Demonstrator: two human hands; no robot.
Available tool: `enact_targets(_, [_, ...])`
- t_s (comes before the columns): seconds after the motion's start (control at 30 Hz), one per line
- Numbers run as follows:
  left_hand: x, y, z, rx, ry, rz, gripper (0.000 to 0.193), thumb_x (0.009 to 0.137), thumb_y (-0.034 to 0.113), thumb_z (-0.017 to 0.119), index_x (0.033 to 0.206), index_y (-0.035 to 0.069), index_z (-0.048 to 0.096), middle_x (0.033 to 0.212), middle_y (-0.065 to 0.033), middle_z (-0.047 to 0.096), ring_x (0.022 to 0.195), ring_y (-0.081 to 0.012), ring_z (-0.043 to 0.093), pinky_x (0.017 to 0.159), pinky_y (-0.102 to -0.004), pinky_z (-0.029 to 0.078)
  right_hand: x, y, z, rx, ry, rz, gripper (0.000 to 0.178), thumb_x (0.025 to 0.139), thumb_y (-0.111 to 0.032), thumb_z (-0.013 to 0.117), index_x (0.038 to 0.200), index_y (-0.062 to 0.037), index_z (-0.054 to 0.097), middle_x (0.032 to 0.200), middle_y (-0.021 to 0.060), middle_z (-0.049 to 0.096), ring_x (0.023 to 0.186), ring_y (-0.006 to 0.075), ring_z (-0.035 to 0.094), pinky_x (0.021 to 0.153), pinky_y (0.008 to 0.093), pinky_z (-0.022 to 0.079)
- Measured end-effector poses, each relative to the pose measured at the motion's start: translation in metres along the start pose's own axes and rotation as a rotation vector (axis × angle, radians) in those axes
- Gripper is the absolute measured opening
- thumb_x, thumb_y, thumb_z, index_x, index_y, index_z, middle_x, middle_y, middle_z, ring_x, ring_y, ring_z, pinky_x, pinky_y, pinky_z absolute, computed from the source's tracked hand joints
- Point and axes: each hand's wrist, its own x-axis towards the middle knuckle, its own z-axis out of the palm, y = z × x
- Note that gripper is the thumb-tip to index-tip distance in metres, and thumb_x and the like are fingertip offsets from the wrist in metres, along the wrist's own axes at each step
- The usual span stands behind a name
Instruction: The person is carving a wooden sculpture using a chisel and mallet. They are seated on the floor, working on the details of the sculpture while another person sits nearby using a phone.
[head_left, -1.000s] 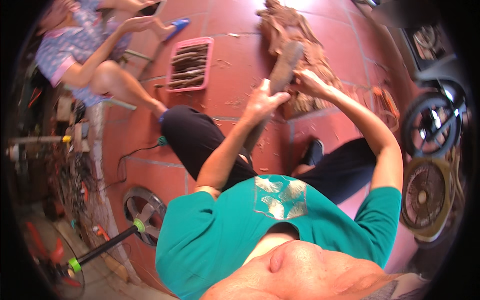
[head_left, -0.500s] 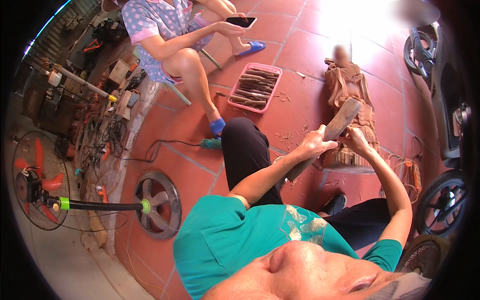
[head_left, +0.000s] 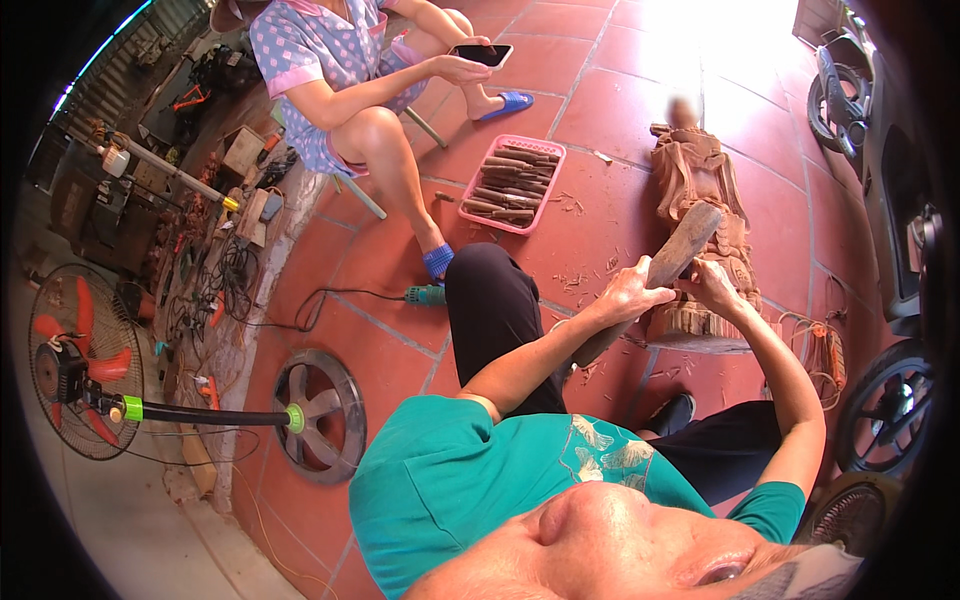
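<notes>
A long, weathered piece of wood [head_left: 684,243] slants up and away from my lap. My left hand [head_left: 630,290] is closed around its middle, with the thumb pointing right. Close against its right edge, my right hand [head_left: 712,286] is curled shut; a small dark thing shows by its fingers, too hidden to name. Just beyond my hands, a carved wooden statue [head_left: 695,185] lies on the tiles, its sawn base [head_left: 700,328] toward me. The wood's upper end overlaps the statue in the view.
Wood shavings [head_left: 575,282] litter the red tiles. A pink basket [head_left: 553,190] holds several wooden-handled tools. At the upper left a seated person [head_left: 320,80] holds a phone [head_left: 483,55]. A green corded power tool [head_left: 425,295], a fan [head_left: 85,360] and a motorbike wheel [head_left: 888,408] surround me.
The view has shifted slightly, so the floor and basket sit a little lower. Both hands keep nearly the same place and hold on the wood.
</notes>
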Motion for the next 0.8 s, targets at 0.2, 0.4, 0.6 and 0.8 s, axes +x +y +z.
enact_targets(0.2, [0.002, -0.006, 0.003, 0.038, 0.023, 0.034, 0.073, 0.082, 0.047, 0.077, 0.128, -0.004, 0.052, 0.097, -0.0269, 0.070, 0.086, -0.0320, 0.072, 0.076, -0.0421, 0.056, -0.003, -0.007, -0.003, 0.001, 0.001, 0.012, 0.034, 0.083, -0.017, 0.075, 0.113, -0.0035, 0.067, 0.087, 0.0190, 0.073, 0.078, 0.0329, 0.071, 0.072, 0.0438, 0.054])
enact_targets(0.4, [0.002, -0.002, 0.001, 0.040, 0.008, 0.002, 0.073, 0.083, 0.047, 0.077, 0.128, -0.005, 0.051, 0.097, -0.0269, 0.070, 0.085, -0.0320, 0.072, 0.076, -0.0422, 0.056, -0.003, -0.012, -0.006, 0.002, -0.016, 0.040, 0.034, 0.083, -0.016, 0.074, 0.113, -0.0028, 0.067, 0.087, 0.0185, 0.073, 0.078, 0.0327, 0.071, 0.072, 0.0435, 0.054])
enact_targets(0.6, [0.003, -0.004, 0.003, 0.027, 0.011, 0.018, 0.072, 0.083, 0.045, 0.077, 0.129, -0.004, 0.051, 0.097, -0.0265, 0.070, 0.083, -0.0312, 0.072, 0.073, -0.0424, 0.057, -0.003, -0.011, -0.006, -0.003, -0.016, 0.053, 0.033, 0.083, -0.016, 0.075, 0.112, -0.0031, 0.067, 0.087, 0.0185, 0.072, 0.078, 0.0327, 0.071, 0.073, 0.0431, 0.053])
enact_targets(0.8, [0.001, -0.005, 0.002, 0.020, 0.033, 0.029, 0.070, 0.082, 0.044, 0.077, 0.124, -0.005, 0.050, 0.097, -0.0299, 0.070, 0.088, -0.0366, 0.072, 0.078, -0.0452, 0.056, -0.001, 0.000, 0.001, -0.014, 0.028, -0.020, 0.035, 0.082, -0.018, 0.077, 0.112, -0.0037, 0.067, 0.087, 0.0188, 0.072, 0.079, 0.0340, 0.070, 0.073, 0.0441, 0.053])
